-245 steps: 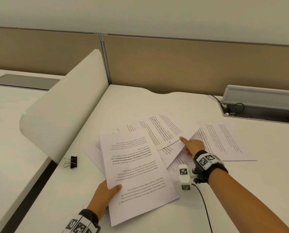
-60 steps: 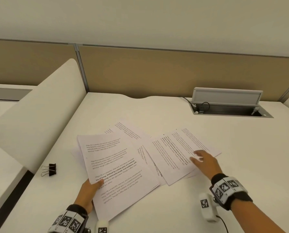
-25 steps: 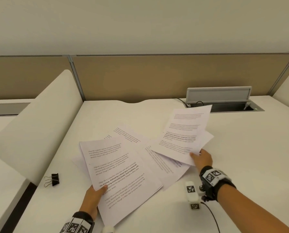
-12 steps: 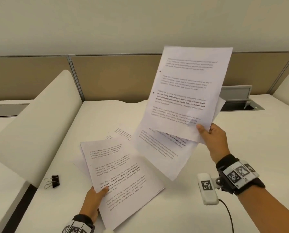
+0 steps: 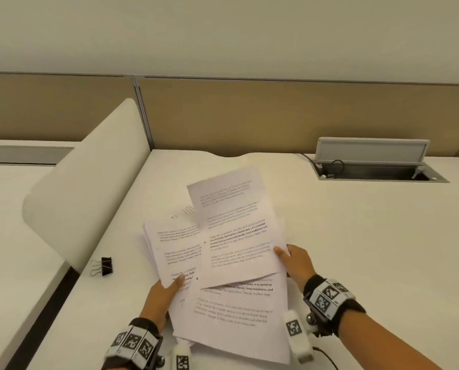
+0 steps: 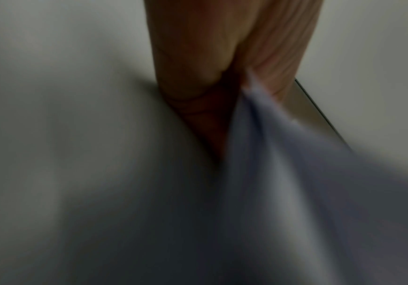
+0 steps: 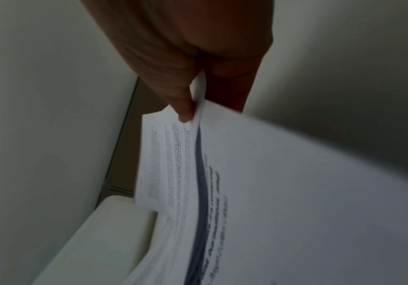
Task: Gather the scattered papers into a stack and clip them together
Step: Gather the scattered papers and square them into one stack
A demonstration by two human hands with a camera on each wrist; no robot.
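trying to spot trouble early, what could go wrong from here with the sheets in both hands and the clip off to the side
1. The papers are fanned at different angles, so clipping now would likely bind a crooked stack.
2. The right hand pinches its sheets only at an edge; one might slide out.
3. The binder clip lies apart to the left, and both hands, the left hand included, hold paper; freeing one may let sheets splay.

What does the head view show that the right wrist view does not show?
Only the head view shows the binder clip on the desk, the left hand holding its sheets, and the cable box. Only the right wrist view shows the thumb pinching the sheet edge. Both show the right hand holding printed papers.
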